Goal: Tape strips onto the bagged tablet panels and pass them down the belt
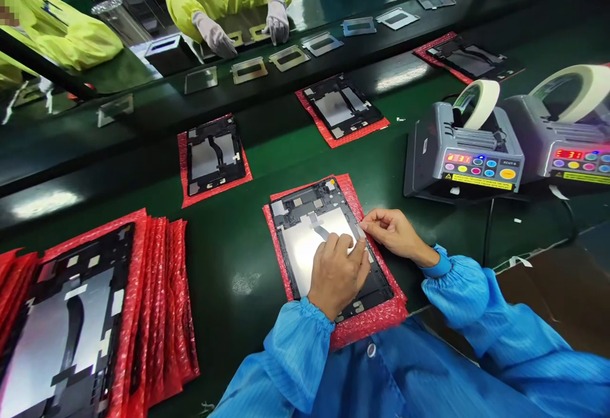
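Note:
A black-framed tablet part with a silvery middle [300, 240] lies on red bubble wrap [352, 335] in front of me. My left hand [339, 272] rests over its lower middle, fingers curled, the fingertips close to the right edge of the frame. Whatever is under those fingers is hidden. At that same right edge, my right hand [393, 232] pinches a small pale strip [361, 230], thumb and forefinger together. The two hands are close but apart.
Two tape dispensers [476, 157] stand at the right. A stack of wrapped tablet parts [81, 329] fills the lower left. More parts [214, 154] lie beyond on the green table [223, 246]. Across, a person's gloved hands [216, 33] are near a row of metal plates [288, 57].

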